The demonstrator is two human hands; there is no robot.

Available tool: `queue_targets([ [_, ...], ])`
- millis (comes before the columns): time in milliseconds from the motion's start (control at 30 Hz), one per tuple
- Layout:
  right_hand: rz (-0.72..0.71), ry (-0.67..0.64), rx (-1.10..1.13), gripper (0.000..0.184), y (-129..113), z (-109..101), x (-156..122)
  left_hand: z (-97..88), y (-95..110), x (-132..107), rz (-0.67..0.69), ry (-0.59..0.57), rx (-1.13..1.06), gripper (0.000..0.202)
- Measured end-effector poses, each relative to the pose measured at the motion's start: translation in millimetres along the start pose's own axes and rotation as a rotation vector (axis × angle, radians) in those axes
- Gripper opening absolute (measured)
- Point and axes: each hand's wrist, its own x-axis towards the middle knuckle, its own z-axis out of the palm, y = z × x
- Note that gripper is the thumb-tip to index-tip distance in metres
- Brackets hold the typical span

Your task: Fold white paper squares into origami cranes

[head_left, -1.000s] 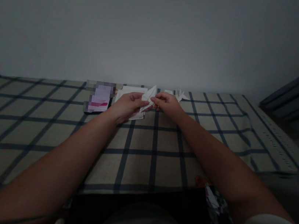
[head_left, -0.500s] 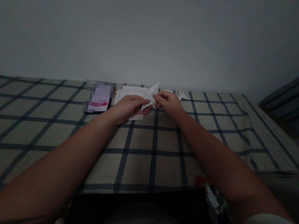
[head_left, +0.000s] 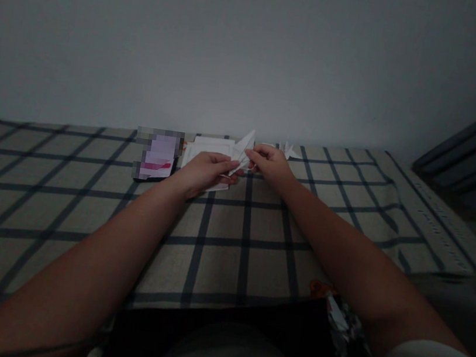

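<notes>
Both my hands meet over the far middle of a checked cloth (head_left: 220, 241) in dim light. Between them is a small folded white paper piece (head_left: 243, 148) with a point sticking up. My left hand (head_left: 206, 171) pinches its lower left part. My right hand (head_left: 269, 164) pinches its right side with thumb and forefinger. Under and behind the left hand lies a stack of white paper sheets (head_left: 207, 146).
A blurred-out pink and white card or packet (head_left: 158, 155) lies left of the sheets. Small white folded paper shapes (head_left: 288, 149) sit by the wall, right of my right hand. A plain wall rises behind; dark slats (head_left: 475, 159) stand at the right.
The folded paper's point has shifted slightly right and up between my hands. Both hands keep their pinch and have barely moved.
</notes>
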Motion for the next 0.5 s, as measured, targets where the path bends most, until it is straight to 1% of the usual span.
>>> queue_targets([
  [133, 0.023, 0.023, 0.007, 0.027, 0.2, 0.7, 0.1, 0.3, -0.8, 0.7, 0.007, -0.001, 0.015, 0.029],
  [233, 0.024, 0.026, 0.009, 0.026, -0.4, 1.2, -0.2, 2.4, -0.4, 0.5, 0.021, 0.014, 0.025, 0.026],
  [400, 0.022, 0.043, -0.01, 0.027, -0.3, 1.4, -0.5, 7.5, 4.2, -4.6, 0.026, 0.047, 0.077, 0.02],
  [500, 0.013, 0.044, -0.032, 0.029, -0.5, 1.2, -0.5, 8.9, 6.1, -6.6, 0.033, 0.062, 0.127, 0.02],
])
